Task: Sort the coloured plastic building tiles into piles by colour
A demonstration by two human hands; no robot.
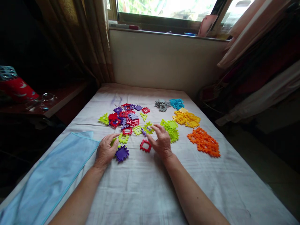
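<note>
My left hand (106, 150) is closed around a green piece (113, 142), which shows between thumb and fingers. Beside it lie a green square frame (123, 138) and a purple piece (122, 153). My right hand (161, 142) has its thumb and fingers at a yellow-green piece (148, 128), pinching its edge. Below that is a red square frame (145, 146). A mixed pile of red and purple pieces (127, 115) lies behind the hands, with a green triangle (103, 118) at its left. Just right of my right hand is a green pile (172, 129).
Grey pieces (161, 105) and blue pieces (176, 103) lie at the back. Yellow pieces (187, 119) and orange pieces (205, 142) are on the right. A light blue cloth (58, 172) covers the left side of the white sheet (131, 190). Eyeglasses (48, 97) rest on a side table.
</note>
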